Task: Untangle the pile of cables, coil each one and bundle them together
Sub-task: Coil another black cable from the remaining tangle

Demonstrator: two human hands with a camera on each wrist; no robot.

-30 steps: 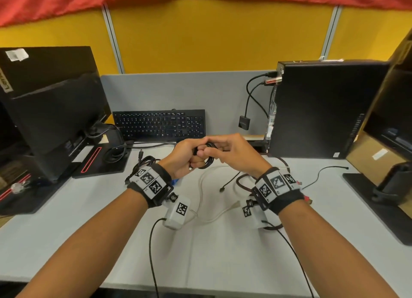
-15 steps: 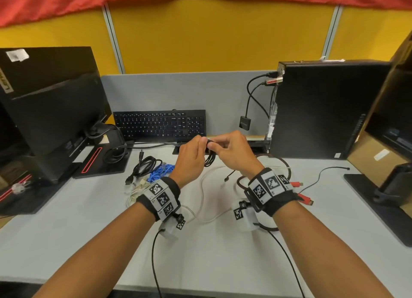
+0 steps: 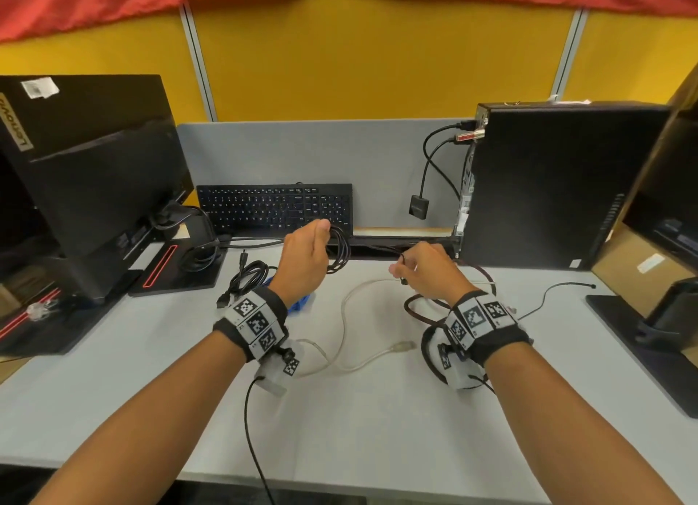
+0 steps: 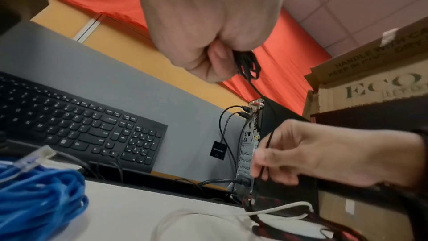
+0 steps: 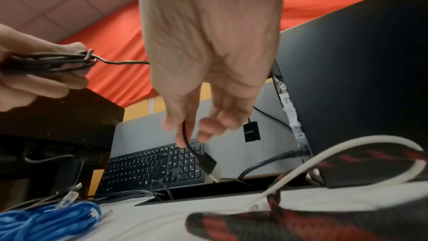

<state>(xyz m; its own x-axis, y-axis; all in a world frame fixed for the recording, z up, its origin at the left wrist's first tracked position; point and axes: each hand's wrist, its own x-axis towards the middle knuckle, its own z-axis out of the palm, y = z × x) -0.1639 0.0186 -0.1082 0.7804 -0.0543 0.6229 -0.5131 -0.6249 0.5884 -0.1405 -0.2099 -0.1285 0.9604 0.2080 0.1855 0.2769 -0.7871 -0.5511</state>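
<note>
So you were mid-coil on the thin black cable (image 3: 339,250) here. Your left hand (image 3: 305,259) had its fingers curled round the finished loops, holding them up above the desk (image 3: 362,410) in front of the keyboard (image 3: 275,208). Your right hand (image 3: 426,272) was pinching the loose tail between thumb and fingers, with the plug (image 5: 209,165) dangling just below the fingertips (image 5: 183,140). A short run of cable stretched between the two hands, so my guess is this one was nearly wrapped.

Next move, I'd say, called for bringing that tail back to the loops and winding or tucking it round so the coil doesn't spring open. Keep the left grip firm while you do it.

Plenty was left after that: the white cable (image 3: 353,338) and the red-and-black braided cable (image 3: 426,308) lay loose on the desk under your right wrist, while the blue cable (image 4: 39,199) and another black one (image 3: 247,278) sat in heaps to the left. Nothing was bundled yet.
</note>
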